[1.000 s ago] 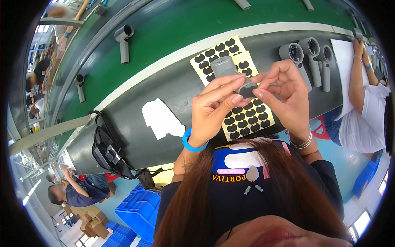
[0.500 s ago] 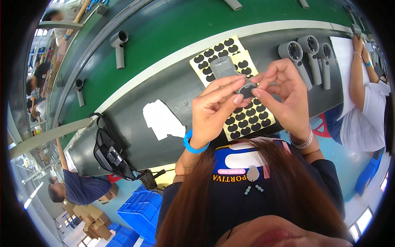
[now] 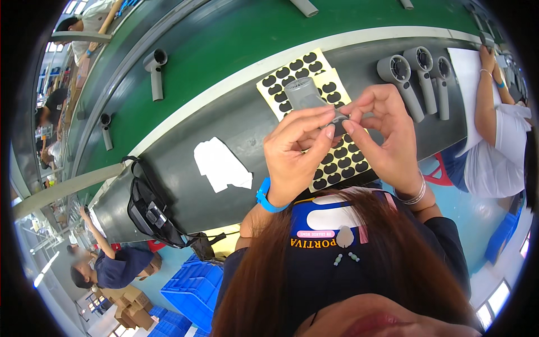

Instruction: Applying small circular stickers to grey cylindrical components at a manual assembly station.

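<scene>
My left hand is closed around the handle of a grey handheld fan. The fan head points away from me, above the sticker sheets. Thumb and fingers of my right hand pinch the near end of the handle, meeting my left fingertips. A dark oval piece shows at that end, partly covered by my fingers; whether it is a loose sticker or part of the fan is hard to tell. Beneath both hands lie pale yellow sheets with rows of black notched stickers.
Several grey handheld fans lie on the dark table to the right. Others rest on the green conveyor, one fan at left. A white sheet and a black bag lie left. Co-workers sit at both sides.
The handle end has tilted, so less of the dark oval shows. My fingertips have closed in around it. At lower left, a co-worker has moved lower, one arm stretched to the table.
</scene>
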`<state>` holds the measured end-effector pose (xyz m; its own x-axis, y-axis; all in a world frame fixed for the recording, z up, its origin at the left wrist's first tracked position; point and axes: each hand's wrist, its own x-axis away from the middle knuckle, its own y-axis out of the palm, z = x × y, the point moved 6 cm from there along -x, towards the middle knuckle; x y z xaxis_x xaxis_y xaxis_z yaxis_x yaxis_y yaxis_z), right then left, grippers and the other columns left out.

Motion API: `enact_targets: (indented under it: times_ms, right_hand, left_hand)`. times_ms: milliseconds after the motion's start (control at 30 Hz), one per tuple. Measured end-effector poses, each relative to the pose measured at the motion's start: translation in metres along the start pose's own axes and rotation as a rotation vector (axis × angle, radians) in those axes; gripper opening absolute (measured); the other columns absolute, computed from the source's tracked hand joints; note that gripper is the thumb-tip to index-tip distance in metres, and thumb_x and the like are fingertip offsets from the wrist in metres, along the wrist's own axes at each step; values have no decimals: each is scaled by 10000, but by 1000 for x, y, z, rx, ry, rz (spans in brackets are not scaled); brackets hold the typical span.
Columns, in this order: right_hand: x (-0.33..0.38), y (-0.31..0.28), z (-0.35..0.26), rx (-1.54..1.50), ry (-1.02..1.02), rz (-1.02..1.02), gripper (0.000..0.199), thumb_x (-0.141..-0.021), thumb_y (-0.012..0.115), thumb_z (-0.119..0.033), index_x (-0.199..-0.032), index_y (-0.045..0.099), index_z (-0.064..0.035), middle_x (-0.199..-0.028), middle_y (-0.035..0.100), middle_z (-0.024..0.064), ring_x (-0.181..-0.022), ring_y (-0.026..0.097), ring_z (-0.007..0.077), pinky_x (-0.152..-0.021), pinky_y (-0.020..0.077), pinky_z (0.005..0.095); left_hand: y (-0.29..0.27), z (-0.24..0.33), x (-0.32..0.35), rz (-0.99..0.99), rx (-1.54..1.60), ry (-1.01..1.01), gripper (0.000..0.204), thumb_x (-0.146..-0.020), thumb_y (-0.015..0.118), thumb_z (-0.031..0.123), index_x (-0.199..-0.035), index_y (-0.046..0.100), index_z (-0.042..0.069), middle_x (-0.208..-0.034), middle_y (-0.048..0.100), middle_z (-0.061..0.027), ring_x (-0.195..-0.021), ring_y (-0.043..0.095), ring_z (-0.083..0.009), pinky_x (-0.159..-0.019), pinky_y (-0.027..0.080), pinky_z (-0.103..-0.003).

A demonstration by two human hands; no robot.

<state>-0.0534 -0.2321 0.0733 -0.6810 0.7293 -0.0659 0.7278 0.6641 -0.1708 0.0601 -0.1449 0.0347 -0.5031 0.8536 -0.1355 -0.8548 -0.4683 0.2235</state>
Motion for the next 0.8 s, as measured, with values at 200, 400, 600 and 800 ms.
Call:
enact_targets:
  times_ms: [200, 400, 600, 800]
  right_hand:
    - [1, 0, -2, 51, -30, 33, 297, -821, 595, 64, -1054, 426, -8, -906, 553, 58, -902, 591, 118, -766, 507, 257]
    - [1, -1, -2, 105, -39, 40, 255, -815, 600, 56, -1017, 456, -6, -888, 557, 64, -861, 588, 105, -751, 500, 250]
    - [-8, -6, -17, 534, -226, 51, 312, -756, 651, 9, -1041, 530, -23, -870, 589, 74, -834, 607, 172, -740, 472, 289]
    - [-35, 20, 21, 198, -158, -326, 527, -726, 658, 45, -1228, 524, -44, -1190, 557, 121, -779, 612, 128, -643, 494, 253]
  left_hand:
    - [0, 1, 1, -28, -29, 0, 184, -862, 587, -46, -1040, 630, -63, -1110, 586, -172, -896, 650, -228, -732, 604, -310]
    - [1, -1, -1, -16, -1, 16, 207, -819, 614, -89, -1020, 648, -51, -1103, 599, -144, -840, 657, -155, -713, 592, -242]
    - [-9, 2, -3, 4, 13, 35, 205, -837, 595, -80, -1036, 636, -57, -1109, 594, -158, -828, 665, -172, -705, 592, -251]
    - [-32, 1, -14, 48, 126, -44, 203, -855, 594, -32, -1055, 608, -60, -1093, 600, -193, -730, 670, -211, -636, 572, -277]
